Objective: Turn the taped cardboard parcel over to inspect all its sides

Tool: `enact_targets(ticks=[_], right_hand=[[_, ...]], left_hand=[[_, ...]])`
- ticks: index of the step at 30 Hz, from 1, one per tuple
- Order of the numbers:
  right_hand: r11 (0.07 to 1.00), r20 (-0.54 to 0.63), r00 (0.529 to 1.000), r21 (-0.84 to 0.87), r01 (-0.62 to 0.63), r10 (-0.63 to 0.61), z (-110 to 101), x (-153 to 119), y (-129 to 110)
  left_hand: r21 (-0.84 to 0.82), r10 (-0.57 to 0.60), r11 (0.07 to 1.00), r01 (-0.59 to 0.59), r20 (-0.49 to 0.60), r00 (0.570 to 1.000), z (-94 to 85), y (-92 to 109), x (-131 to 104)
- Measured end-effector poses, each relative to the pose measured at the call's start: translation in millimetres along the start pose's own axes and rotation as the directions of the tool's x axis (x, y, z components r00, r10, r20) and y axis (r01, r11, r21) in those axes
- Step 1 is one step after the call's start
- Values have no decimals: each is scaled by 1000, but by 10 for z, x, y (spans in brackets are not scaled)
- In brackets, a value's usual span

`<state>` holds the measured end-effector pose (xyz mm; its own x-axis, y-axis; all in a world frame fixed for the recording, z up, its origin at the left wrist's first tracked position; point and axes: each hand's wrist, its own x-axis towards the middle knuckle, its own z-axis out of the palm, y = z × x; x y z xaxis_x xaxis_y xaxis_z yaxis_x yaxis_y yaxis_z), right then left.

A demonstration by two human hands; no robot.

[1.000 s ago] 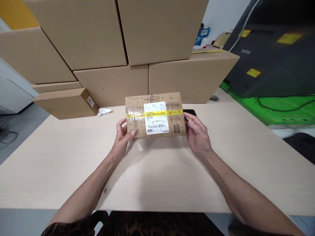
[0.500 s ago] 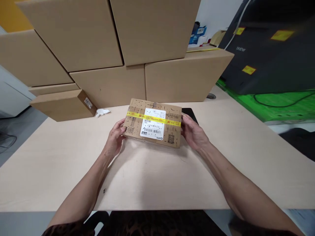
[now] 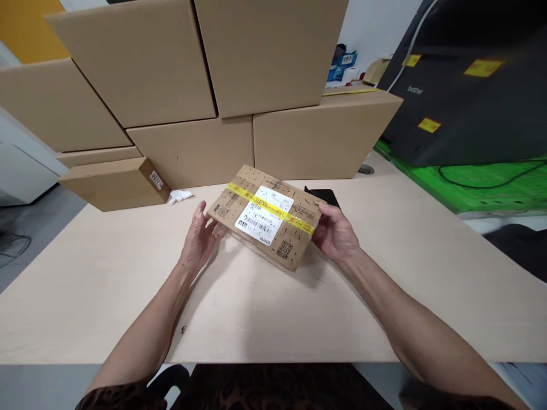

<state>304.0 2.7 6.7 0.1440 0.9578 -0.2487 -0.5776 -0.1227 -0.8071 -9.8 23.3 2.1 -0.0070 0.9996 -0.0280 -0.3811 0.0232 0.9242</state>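
Taped cardboard parcel (image 3: 265,217) sits tilted above the table (image 3: 239,324): the right hand (image 3: 337,234) clamps one end; whether the left hand (image 3: 199,239) grips the opposite corner, I cannot tell. Poor support there could let it twist and drop.

The rectangular brown cardboard parcel (image 3: 265,217) partly hides the bare right hand (image 3: 337,234) and, at two o'clock from itself, a flat black object (image 3: 325,197) of unclear kind.
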Motion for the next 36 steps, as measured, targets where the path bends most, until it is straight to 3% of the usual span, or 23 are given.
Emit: enact_targets(ticks=[4,7,12,16,21,23,28,33,36], right_hand=[[996,-73,996,71,59,-54,74,-43,178],[994,-24,995,34,101,-100,113,-118,332],[994,143,988,-80,74,-62,112,-242,425],[990,175,982,-112,86,-65,67,-212,332],[964,230,951,-118,237,-205,51,-156,239],[941,242,927,-113,319,-285,62,-156,233],[907,345,871,-105,407,-351,92,-159,261],[854,300,825,-58,517,-479,104,-168,260],[865,333,829,-71,497,-449,93,-196,217]], left_hand=[[-59,-164,983,172,124,979,103,-106,-138],[-24,-249,965,262,231,940,222,-178,-254],[3,-143,989,145,161,977,281,-166,-270],[44,-61,998,52,226,972,220,-118,-224],[224,111,950,-218,411,905,168,-141,-240],[272,146,919,-285,437,887,163,-156,-261],[213,218,920,-330,422,880,186,-134,-302],[137,344,900,-414,360,867,257,-36,-320],[101,304,932,-348,306,902,289,13,-329]])
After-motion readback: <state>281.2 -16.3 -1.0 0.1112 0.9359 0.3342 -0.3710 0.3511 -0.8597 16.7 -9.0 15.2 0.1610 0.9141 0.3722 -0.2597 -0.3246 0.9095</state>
